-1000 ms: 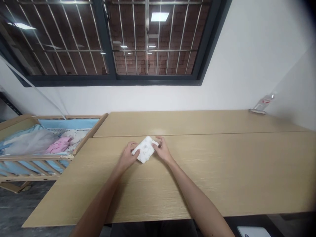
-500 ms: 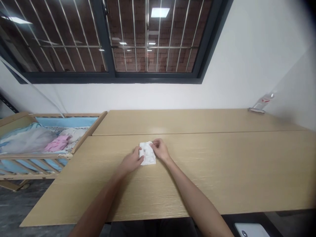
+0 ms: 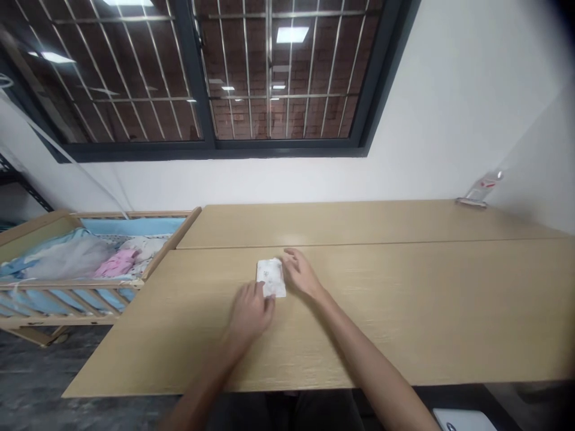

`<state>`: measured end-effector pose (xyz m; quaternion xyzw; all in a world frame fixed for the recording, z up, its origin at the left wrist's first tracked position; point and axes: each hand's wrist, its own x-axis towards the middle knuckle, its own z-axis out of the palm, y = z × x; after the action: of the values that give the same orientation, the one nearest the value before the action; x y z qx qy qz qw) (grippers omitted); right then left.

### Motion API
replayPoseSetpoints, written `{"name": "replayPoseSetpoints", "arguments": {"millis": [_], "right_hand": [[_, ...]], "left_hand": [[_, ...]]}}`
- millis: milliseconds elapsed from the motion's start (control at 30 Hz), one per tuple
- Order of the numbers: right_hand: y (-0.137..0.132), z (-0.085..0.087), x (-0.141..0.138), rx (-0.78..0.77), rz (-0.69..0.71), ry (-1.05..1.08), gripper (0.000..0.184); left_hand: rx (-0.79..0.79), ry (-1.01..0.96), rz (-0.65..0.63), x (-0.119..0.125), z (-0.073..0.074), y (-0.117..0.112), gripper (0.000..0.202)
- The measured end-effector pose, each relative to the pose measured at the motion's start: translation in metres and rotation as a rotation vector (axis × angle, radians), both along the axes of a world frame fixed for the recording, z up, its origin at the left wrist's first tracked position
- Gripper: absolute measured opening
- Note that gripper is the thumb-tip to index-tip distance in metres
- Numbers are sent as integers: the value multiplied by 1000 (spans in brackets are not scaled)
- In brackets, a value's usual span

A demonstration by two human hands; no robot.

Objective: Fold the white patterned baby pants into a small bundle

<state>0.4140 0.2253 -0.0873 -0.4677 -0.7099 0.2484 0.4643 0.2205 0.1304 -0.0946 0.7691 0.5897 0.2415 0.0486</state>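
A small, flat white packet [image 3: 271,274], paper-like and with a little dark print, lies on the wooden tabletop [image 3: 381,311]. My left hand [image 3: 252,308] is at its lower left, palm down. Its fingers are slightly apart and reach over the packet's lower edge; motion blurs them a little, and whether they press on it I cannot tell. Beside the packet's right edge is my right hand [image 3: 300,272], fingers loosely apart and curved, with nothing seen in them.
At the left stands a wooden crib [image 3: 96,286] with blue lining and a pink cloth [image 3: 117,263]. A clear plastic bottle [image 3: 485,187] leans in the far right corner. Below the table's front edge at the right is a white device [image 3: 465,420]. A barred window [image 3: 278,78] is ahead.
My left hand has let go of the packet's left edge and moved down toward me. The right hand has released the upper right corner and shifted slightly right. The view has tilted up slightly.
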Motion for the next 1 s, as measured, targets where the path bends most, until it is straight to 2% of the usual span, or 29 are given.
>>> {"name": "replayPoseSetpoints", "arguments": {"millis": [100,167,267,333,500,667,833,1000], "right_hand": [[-21,15,-10,86,304,-221,49],[-31,19,-18,96,485,-325,51],[-37,17,-23,44,674,-428,53],[-32,10,-20,4,740,-484,53],[2,-3,-8,-56,692,-490,54],[35,-11,-5,-40,606,-452,55],[56,-20,-5,-14,552,-410,60],[70,-30,-6,-56,488,-384,67]], "left_hand": [[63,55,101,36,-13,-26,59],[66,104,152,55,-23,-36,65],[71,154,162,65,-30,-39,63],[70,166,157,65,-30,-38,62],[45,168,186,62,-32,-33,67],[58,132,202,63,-39,-31,65],[50,137,195,60,-39,-30,66],[56,118,202,62,-42,-31,64]]}}
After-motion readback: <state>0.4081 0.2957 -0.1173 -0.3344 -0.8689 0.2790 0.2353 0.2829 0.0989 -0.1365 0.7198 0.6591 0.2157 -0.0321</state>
